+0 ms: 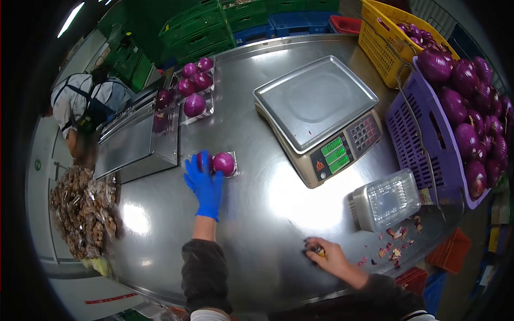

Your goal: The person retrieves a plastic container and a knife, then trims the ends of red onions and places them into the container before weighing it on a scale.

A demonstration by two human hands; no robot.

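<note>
My left hand point(205, 184), in a blue glove, reaches over a clear tray with two red onions. Its fingers lie on the left onion point(202, 160), partly covering it; the right onion point(223, 162) shows beside them. Bare, my right hand point(325, 257) is closed round the yellow and black handle of a knife point(319, 250), whose thin blade points up and left over the steel table point(257, 235). Farther back, more red onions point(194, 105) sit in clear trays.
A scale point(316, 101) stands centre right. Stacked clear trays point(388, 200) and onion peel point(396, 251) lie at right, near a purple crate point(428, 134) of onions and a yellow crate point(383, 45). At left are a metal box point(134, 144), bagged produce point(83, 214) and a person point(80, 101).
</note>
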